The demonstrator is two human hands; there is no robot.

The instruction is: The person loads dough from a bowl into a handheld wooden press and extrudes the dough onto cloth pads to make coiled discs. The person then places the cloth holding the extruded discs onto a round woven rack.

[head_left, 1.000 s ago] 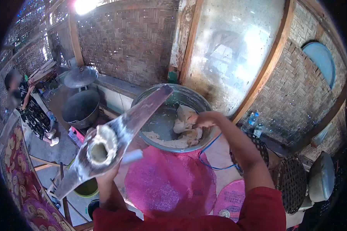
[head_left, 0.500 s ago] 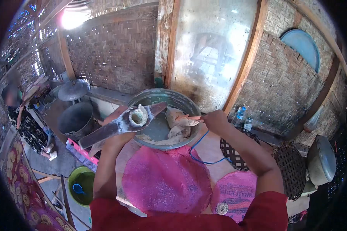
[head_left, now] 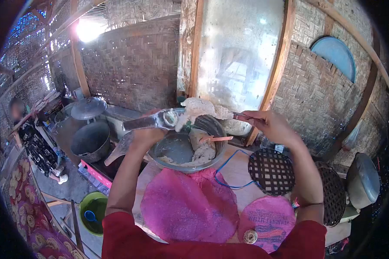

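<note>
My left hand [head_left: 149,136] grips a long wooden tool [head_left: 142,123] with a ring-shaped opening, tilted above the metal basin [head_left: 190,168]. Pale dough [head_left: 199,107] is heaped on a utensil [head_left: 242,115] beside the ring. The utensil's handle is held in my right hand [head_left: 268,125], fingers closed on it. Inside the basin lies more dough [head_left: 203,153], with an orange-pink stick [head_left: 220,138] resting across it. Below the basin a pink cloth sack [head_left: 188,207] is spread out.
Woven black trays [head_left: 271,172] and a metal pot [head_left: 362,181] are at the right. A blue cord [head_left: 232,186] lies beside the basin. At the left are a dark pot [head_left: 90,140], a green tub [head_left: 93,211] and another person [head_left: 36,146].
My right hand has risen from the basin with dough on a utensil. My left hand has brought the wooden tool level, its ring beside the dough. The orange-pink stick now rests in the basin.
</note>
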